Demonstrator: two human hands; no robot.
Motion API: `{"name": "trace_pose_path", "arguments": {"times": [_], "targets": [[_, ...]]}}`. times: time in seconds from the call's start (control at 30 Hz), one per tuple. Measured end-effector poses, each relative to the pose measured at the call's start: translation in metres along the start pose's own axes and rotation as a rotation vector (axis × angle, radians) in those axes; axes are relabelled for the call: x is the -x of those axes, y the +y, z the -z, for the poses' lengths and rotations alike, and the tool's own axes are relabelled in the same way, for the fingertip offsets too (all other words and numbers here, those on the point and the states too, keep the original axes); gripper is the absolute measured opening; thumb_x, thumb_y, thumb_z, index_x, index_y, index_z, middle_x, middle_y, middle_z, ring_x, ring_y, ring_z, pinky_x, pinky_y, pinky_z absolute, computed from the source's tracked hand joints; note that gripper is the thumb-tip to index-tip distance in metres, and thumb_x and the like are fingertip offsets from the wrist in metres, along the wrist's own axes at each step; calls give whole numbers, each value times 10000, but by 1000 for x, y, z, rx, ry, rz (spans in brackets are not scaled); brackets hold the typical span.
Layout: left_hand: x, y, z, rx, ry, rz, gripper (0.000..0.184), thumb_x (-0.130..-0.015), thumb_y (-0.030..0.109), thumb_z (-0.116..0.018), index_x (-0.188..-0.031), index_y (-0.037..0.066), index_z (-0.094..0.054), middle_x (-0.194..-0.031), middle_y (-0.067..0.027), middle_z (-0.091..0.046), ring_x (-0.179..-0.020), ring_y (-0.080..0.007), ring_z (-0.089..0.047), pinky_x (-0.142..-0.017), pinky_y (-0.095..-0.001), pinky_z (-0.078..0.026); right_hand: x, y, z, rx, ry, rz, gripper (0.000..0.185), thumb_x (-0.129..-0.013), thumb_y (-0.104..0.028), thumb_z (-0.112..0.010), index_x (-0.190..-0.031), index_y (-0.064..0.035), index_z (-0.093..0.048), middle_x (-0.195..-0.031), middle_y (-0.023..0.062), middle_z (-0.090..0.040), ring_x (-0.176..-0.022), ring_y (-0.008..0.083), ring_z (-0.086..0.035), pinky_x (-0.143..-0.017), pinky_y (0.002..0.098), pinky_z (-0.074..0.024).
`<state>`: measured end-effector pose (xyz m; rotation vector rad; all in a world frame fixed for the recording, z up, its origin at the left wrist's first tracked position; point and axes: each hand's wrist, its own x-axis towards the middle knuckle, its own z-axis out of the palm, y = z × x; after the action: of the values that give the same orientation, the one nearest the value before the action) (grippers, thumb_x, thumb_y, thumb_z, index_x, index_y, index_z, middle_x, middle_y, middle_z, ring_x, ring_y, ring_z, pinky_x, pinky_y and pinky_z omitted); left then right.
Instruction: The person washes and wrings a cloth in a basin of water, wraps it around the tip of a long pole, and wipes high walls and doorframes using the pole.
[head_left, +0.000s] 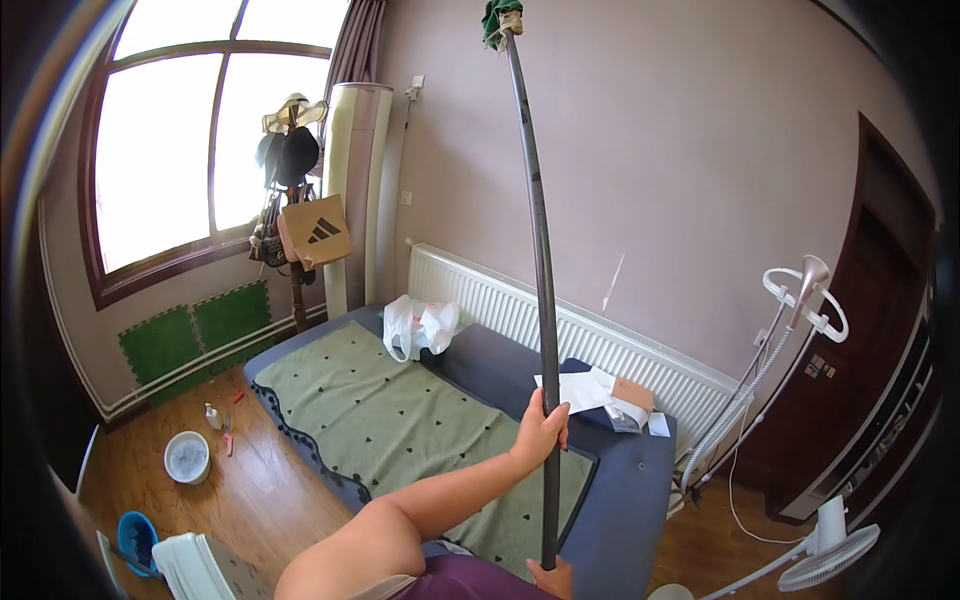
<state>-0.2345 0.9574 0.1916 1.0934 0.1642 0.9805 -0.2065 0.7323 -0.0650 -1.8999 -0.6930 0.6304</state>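
A long dark pole point(541, 240) stands nearly upright before me, with a green cloth point(497, 24) tied to its top end by a pale wrap. My left hand point(540, 430) is wrapped round the pole at its lower middle. Further down, at the bottom edge of the view, my right hand point(552, 577) holds the pole near its lower end. The cloth end is raised high against the pink-grey wall point(700, 150).
Below lies a blue sofa bed point(625, 500) with a green blanket point(400, 420), a white plastic bag point(420, 327) and papers point(580, 391). Behind it runs a radiator point(480, 287). A fan point(830, 560) and a metal stand point(720, 430) are at right; a white basin point(187, 458) is on the floor at left.
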Motion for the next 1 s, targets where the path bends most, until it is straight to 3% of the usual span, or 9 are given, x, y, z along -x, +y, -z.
{"name": "trace_pose_path", "arguments": {"times": [0.13, 0.3, 0.47, 0.73, 0.77, 0.83, 0.87, 0.93, 1.0], "targets": [[-46, 12, 47, -73, 71, -32, 318, -862, 85, -535, -1141, 47, -386, -633, -38, -461, -412, -121, -455, -359, -272, -388, -25, 15, -52, 209, 174, 61, 350, -786, -303, -691, -809, 31, -592, -585, 78, -543, -499, 170, -485, -460, 369, -382], [-112, 47, 83, -29, 79, -138, 212, -857, 83, -546, -1003, 29, -402, -553, -18, -447, -384, -111, -453, -342, -260, -380, -49, -19, -86, 65, 99, -35, 348, -787, -301, -690, -804, 33, -593, -585, 77, -544, -502, 167, -486, -461, 370, -382], [-148, 76, 96, -76, 86, -165, 165, -860, 118, -531, -915, 53, -390, -609, -40, -452, -402, -124, -453, -344, -274, -393, -64, -30, -97, 28, 71, -46, 347, -787, -299, -689, -799, 34, -593, -585, 77, -545, -505, 165, -487, -462, 370, -383], [-210, 110, 116, -78, 83, -234, 153, -905, 179, -512, -906, 73, -401, -610, -38, -459, -425, -124, -465, -369, -268, -409, -82, -37, -112, -10, 53, -63, 345, -787, -296, -687, -791, 36, -594, -586, 76, -546, -509, 162, -489, -464, 370, -384], [-225, 115, 129, -45, 2, -235, 157, -928, 214, -497, -944, 79, -418, -684, -61, -512, -534, -135, -533, -450, -267, -466, -85, -37, -115, -5, 55, -64, 345, -787, -296, -686, -790, 36, -594, -586, 76, -546, -510, 161, -489, -464, 370, -384], [-229, 133, 127, 212, 56, -141, 185, -947, 241, -471, -1029, 81, -424, -809, -95, -560, -709, -185, -597, -580, -322, -521, -85, -40, -123, -9, 56, -80, 345, -787, -295, -686, -788, 37, -594, -586, 75, -547, -511, 160, -490, -465, 370, -384], [-229, 131, 133, 218, 56, -138, 185, -947, 241, -471, -1029, 81, -424, -809, -95, -560, -709, -185, -597, -580, -322, -521, -87, -40, -127, -10, 61, -86, 344, -787, -295, -686, -787, 37, -594, -586, 75, -547, -512, 160, -490, -465, 370, -384], [-222, 120, 149, 229, -80, 0, 233, -955, 259, -456, -1109, 92, -409, -922, -120, -573, -871, -238, -602, -688, -398, -529, -89, -40, -141, -11, 73, -96, 344, -787, -294, -685, -785, 38, -594, -586, 75, -547, -513, 159, -490, -465, 370, -385], [-211, 94, 172, 170, -155, 55, 248, -963, 254, -433, -1164, 122, -371, -967, -125, -563, -881, -264, -604, -701, -443, -524, -97, -42, -160, -22, 94, -111, 344, -787, -293, -685, -782, 38, -595, -586, 75, -548, -514, 158, -491, -466, 370, -385]]}}
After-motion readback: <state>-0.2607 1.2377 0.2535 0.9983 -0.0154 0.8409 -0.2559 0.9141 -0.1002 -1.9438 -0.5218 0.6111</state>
